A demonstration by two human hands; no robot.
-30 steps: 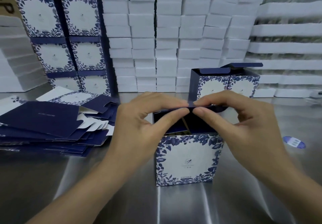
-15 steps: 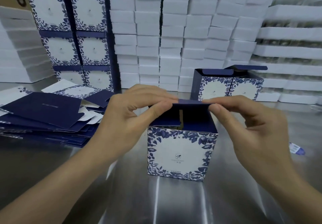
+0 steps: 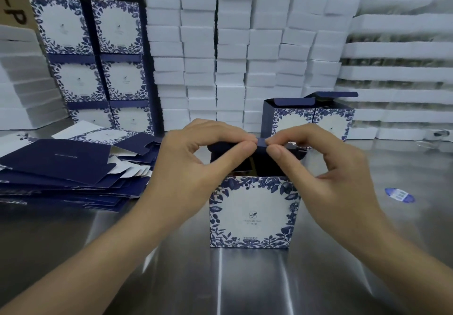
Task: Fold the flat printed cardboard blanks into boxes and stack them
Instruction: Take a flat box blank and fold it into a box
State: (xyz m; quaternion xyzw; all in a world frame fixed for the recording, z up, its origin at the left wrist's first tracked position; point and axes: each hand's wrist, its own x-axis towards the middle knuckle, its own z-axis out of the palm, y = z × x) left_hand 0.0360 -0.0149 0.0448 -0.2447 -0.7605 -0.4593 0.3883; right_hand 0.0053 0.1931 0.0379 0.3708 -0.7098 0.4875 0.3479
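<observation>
Left hand [image 3: 196,165] and right hand [image 3: 326,167], fingers curled, pinch the navy top flap [image 3: 261,142] of an upright blue-floral white cardboard box [image 3: 252,213] (fingertips almost meeting) on a steel table [image 3: 245,283]

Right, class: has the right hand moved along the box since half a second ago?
Yes. Judged against the box, the right hand has slid left, from the flap's right corner to its middle, beside the left hand.
</observation>
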